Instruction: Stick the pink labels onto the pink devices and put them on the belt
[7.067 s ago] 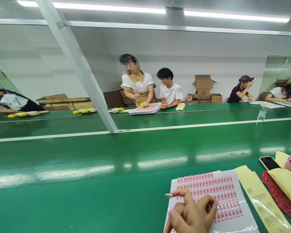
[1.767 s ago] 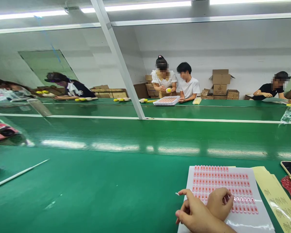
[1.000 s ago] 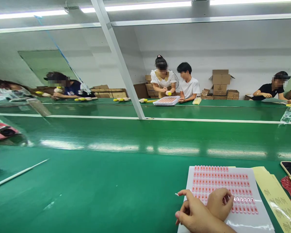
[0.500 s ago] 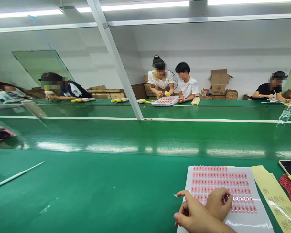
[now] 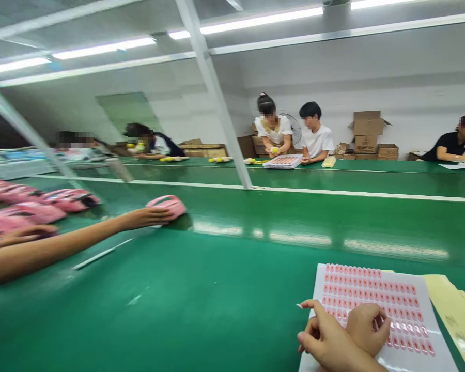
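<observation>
On the green table (image 5: 178, 310), the right hand (image 5: 321, 333) half curls, a white sliver (image 5: 298, 306) at its fingertip; the left hand (image 5: 366, 328) curls over the pink-printed sheet (image 5: 372, 284), its hold unclear.

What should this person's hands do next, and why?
Probably the hand on the white sheet should lift one more pink oval. Its fingers already rest among those rows, while the second hand holds a small white sliver at a fingertip, out past the sheet's edge, so it seems less free to pick.
</observation>
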### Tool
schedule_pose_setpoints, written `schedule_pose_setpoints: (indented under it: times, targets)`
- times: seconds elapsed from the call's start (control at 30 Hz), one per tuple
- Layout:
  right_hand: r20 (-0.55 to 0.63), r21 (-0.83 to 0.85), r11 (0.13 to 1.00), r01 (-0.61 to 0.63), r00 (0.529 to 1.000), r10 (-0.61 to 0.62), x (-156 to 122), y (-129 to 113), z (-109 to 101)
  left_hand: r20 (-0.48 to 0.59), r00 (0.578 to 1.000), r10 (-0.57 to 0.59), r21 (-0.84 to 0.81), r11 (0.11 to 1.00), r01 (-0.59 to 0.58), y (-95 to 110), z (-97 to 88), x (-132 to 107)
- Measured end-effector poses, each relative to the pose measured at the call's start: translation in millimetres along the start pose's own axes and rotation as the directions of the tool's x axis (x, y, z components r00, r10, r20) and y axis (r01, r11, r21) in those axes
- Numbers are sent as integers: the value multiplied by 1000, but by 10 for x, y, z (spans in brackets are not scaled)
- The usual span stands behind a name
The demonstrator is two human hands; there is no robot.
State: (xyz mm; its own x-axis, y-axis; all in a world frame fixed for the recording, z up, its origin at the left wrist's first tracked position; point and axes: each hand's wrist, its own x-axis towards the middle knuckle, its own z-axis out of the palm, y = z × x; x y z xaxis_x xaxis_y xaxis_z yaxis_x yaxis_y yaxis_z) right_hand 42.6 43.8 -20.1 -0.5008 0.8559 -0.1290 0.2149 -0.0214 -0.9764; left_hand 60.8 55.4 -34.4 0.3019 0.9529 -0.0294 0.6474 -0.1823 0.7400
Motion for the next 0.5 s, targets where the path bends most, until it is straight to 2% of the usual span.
schedule_pose_setpoints:
  times: [0.23, 0.5]
  targets:
    - [36, 68, 996, 65, 997, -67, 4, 130, -29, 39, 999, -18, 12, 1000, 18, 20, 3, -13]
    - [44, 37, 998, 58, 997, -60, -39, 63, -40, 42, 999, 1, 15, 1000, -2, -51, 70, -18]
